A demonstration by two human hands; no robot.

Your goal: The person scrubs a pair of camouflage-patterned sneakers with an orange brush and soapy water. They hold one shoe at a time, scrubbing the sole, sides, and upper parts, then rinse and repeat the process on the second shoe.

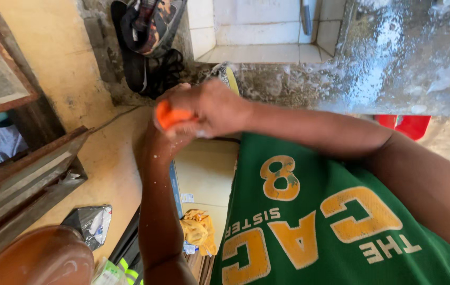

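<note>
Orange is the colour of the small soap (171, 116) gripped where both hands meet, just below the wet grey surface (394, 63), which serves as the landmark.

Far left of the surface, a brown wooden frame (3, 89) leans against the yellow wall (61, 58), with rusty boards (24, 179) lower down. Below those, well away from the surface, sit a round brown pot (40, 258) and a crumpled silver bag (90, 224).

Left of the surface and level with its top, a dark bag (148, 37) hangs on the rough wall.

The left hand (156, 137) comes up from below on a wet forearm; its fingers are mostly hidden behind the soap and the other hand, so I cannot tell whether they are curled or spread. The right hand (212, 108) reaches across from the right, just under the surface's left end; its fingers are pressed together and wrapped around the soap, whose orange end pokes out to the left. Pale suds cling to both hands.

Below the hands, well under the surface, lie a pale box (204, 174) and a yellow cloth (198, 232).

A white tiled recess (262, 31) sits above the surface's left end. The surface itself is streaked with foam.

Under it on the right, a green shirt (309, 232) with yellow lettering fills the lower frame, and a red container (407, 125) peeks out just beneath the surface's edge.
</note>
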